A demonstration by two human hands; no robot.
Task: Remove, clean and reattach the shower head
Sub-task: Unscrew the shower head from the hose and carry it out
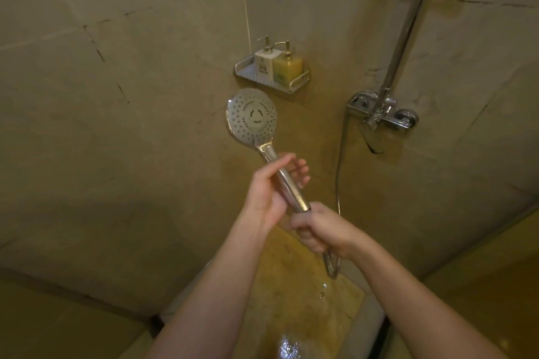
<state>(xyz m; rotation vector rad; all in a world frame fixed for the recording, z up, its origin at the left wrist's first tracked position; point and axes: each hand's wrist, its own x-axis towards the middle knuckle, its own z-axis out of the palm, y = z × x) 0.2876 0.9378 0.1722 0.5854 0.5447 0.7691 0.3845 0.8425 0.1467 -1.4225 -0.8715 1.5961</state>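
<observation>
The shower head (pixel 251 114) is held up in the middle of the scene, its round perforated face turned toward the camera and its chrome handle slanting down to the right. The left hand (pixel 269 189) cups the handle midway, fingers loosely curled around it from the left. The right hand (pixel 319 229) is clenched around the handle's lower end where the hose (pixel 338 172) joins, and the hose loops from below that fist up to the mixer tap (pixel 379 114) on the far right wall. A corner shelf (pixel 294 83) just beyond the shower head carries a white bottle (pixel 264 63) and a yellow bottle (pixel 287 67), touching each other.
</observation>
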